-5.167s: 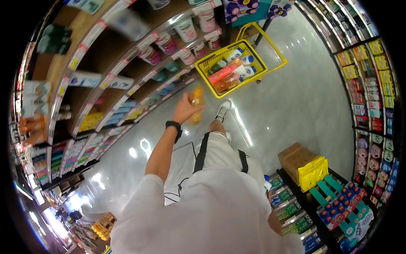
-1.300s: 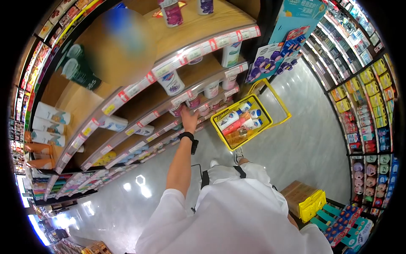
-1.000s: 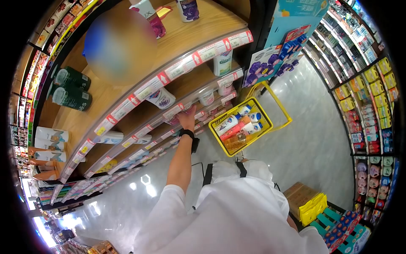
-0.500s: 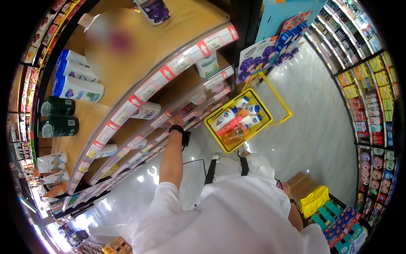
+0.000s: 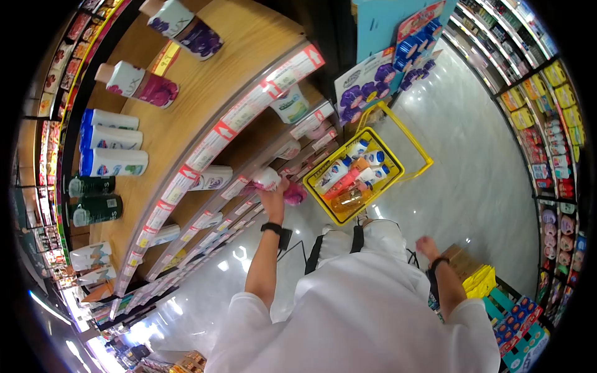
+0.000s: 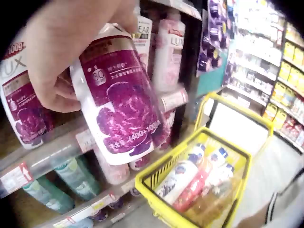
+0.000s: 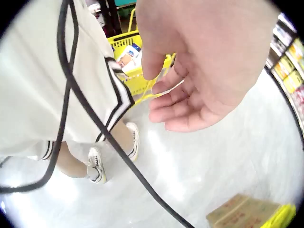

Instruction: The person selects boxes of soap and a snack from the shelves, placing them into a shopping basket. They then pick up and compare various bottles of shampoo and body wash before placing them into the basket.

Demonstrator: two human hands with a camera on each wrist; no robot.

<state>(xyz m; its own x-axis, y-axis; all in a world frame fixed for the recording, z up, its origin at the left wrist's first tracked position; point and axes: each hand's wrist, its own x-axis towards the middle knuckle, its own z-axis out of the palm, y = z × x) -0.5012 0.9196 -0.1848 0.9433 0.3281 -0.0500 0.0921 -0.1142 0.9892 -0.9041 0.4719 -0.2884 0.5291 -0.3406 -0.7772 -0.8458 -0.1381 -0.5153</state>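
My left hand (image 5: pixel 272 202) is just outside the shelf edge, gripping a body wash bottle (image 6: pixel 121 99) near its top. White with a magenta label and a big flower, the bottle tilts in the left wrist view. Similar LUX bottles (image 6: pixel 23 107) stand on the shelf beside it. Right of this hand is a yellow shopping basket (image 5: pixel 373 196) with a raised handle. Inside lie white bottles with blue caps, a pink-red pack (image 5: pixel 342 183) and a bottle of amber liquid (image 5: pixel 347 199). My right hand (image 7: pixel 199 71) hangs loosely curled at my side, holding nothing.
Tiered shelves with price strips (image 5: pixel 227 127) curve along the left. A blue display panel (image 5: pixel 376 74) with purple items stands behind the basket. At lower right are a cardboard box (image 5: pixel 459 260) and yellow packs (image 5: pixel 479 281). A dark cable (image 7: pixel 99 123) hangs beside my shorts.
About five seconds ago my left hand carried an amber bottle outside the basket. It later reached into the shelf and now has drawn out the body wash bottle. My right hand has come into fuller view.
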